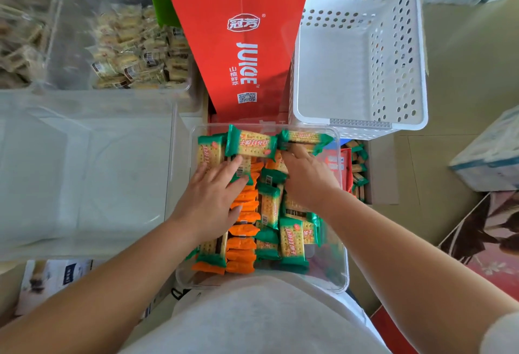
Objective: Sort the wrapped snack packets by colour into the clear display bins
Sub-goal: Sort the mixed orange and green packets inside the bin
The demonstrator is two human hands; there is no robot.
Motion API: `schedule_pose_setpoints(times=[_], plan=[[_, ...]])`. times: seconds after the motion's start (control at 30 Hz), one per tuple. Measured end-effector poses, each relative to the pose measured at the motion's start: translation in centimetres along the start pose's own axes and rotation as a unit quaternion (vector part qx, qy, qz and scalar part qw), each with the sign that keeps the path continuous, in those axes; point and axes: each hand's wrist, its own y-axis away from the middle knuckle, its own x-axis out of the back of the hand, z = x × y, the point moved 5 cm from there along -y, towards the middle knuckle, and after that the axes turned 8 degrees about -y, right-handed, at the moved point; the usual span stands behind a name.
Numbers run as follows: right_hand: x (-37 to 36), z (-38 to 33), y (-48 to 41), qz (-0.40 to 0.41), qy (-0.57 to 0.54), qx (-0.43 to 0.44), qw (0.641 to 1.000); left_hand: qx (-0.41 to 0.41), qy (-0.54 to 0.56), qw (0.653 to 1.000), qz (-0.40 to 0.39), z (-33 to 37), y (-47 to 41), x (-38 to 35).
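A clear bin [341,269] in front of me holds a mix of green-wrapped cracker packets [292,238] and orange-wrapped packets [243,252]. My left hand [210,196] lies flat with spread fingers on the packets at the bin's left side. My right hand [306,173] reaches to the bin's far right, its fingers closed on a green packet [304,138] at the far rim. Another green packet [250,143] lies beside it along the back edge.
A large empty clear bin [84,173] stands to the left. Behind it a clear bin [134,50] holds pale wrapped snacks. A red juice carton [241,44] and an empty white perforated basket [359,53] stand behind. A cardboard box [376,173] with more packets sits at right.
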Motion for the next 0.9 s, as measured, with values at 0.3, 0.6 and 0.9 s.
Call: schedule_pose_setpoints(times=[0.3,0.6,0.9], plan=[[-1.3,-0.1,1.0,0.019,0.082,-0.005,0.996,0.006,0.015,0.999,0.050,0.0,3.0,0.2],[-1.3,0.4,2.1,0.041,0.055,-0.008,0.998,0.077,-0.066,0.994,0.036,0.1,6.8,-0.4],[0.9,0.3,4.2,0.091,-0.016,-0.018,0.996,0.157,-0.077,0.979,-0.105,1.2,7.2,-0.4]])
